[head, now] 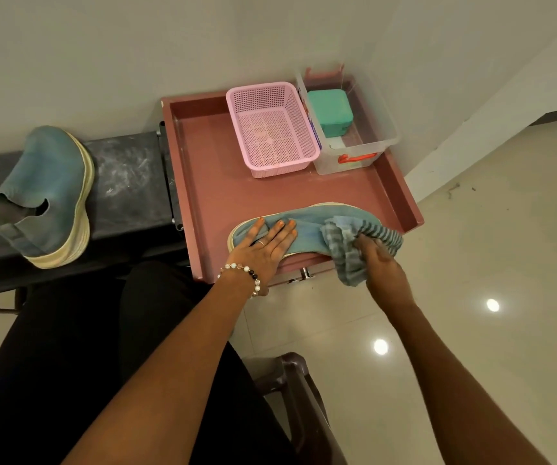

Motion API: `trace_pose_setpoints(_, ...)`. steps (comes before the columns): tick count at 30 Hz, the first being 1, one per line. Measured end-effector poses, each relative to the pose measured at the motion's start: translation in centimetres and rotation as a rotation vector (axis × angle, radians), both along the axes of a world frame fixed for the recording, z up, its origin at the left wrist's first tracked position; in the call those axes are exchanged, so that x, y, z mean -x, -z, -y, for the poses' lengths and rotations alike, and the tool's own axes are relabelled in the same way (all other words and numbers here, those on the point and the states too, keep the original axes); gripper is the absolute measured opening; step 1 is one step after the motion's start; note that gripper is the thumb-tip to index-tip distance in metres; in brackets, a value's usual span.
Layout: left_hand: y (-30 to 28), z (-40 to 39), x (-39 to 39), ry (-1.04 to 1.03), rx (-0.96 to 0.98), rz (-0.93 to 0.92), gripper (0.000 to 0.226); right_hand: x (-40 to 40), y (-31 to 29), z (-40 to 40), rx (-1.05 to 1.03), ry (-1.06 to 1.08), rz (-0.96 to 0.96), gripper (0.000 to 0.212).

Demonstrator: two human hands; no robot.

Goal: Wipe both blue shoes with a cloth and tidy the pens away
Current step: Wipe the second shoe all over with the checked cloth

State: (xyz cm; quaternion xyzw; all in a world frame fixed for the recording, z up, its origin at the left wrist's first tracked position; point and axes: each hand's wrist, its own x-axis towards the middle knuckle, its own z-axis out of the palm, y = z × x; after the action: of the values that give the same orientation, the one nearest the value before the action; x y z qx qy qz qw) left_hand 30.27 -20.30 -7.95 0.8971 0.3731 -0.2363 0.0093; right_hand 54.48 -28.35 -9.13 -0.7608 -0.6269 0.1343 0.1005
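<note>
Now left hand [263, 245] pins shoe [307, 229]; right hand [379, 260] grips cloth [347, 250].

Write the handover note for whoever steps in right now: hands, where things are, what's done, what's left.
Left hand presses flat on the blue shoe lying on the pink tray.
Right hand grips the striped cloth against that shoe's toe end; wiping is under way.
Second blue shoe sits on the dark bench to the left, not being wiped.
Pink basket holds nothing; no pens in view.
Left: finish this shoe, wipe the other, tidy the pens.
</note>
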Motion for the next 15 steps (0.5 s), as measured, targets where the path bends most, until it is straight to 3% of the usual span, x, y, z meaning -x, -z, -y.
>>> trace_pose_setpoints(6, 0.4, 0.1, 0.0, -0.007, -0.034, -0.004, 0.119, 9.9, 2.0, -1.6, -0.094, 0.453, -0.285, 0.045)
trace_pose_setpoints(9, 0.2, 0.1, 0.0, 0.047, -0.036, -0.043, 0.113, 13.5, 1.7, -2.0, -0.098, 0.357, -0.330, 0.049)
trace_pose_setpoints(12, 0.2, -0.1, 0.0, 0.058, -0.020, -0.045, 0.109, 11.5, 1.1, -0.9, -0.063, 0.093, -0.327, 0.055)
trace_pose_setpoints(15, 0.0, 0.0, 0.1, 0.046, -0.031, -0.028, 0.107, 4.3, 0.1, 0.2, 0.041, -0.089, -0.196, 0.035)
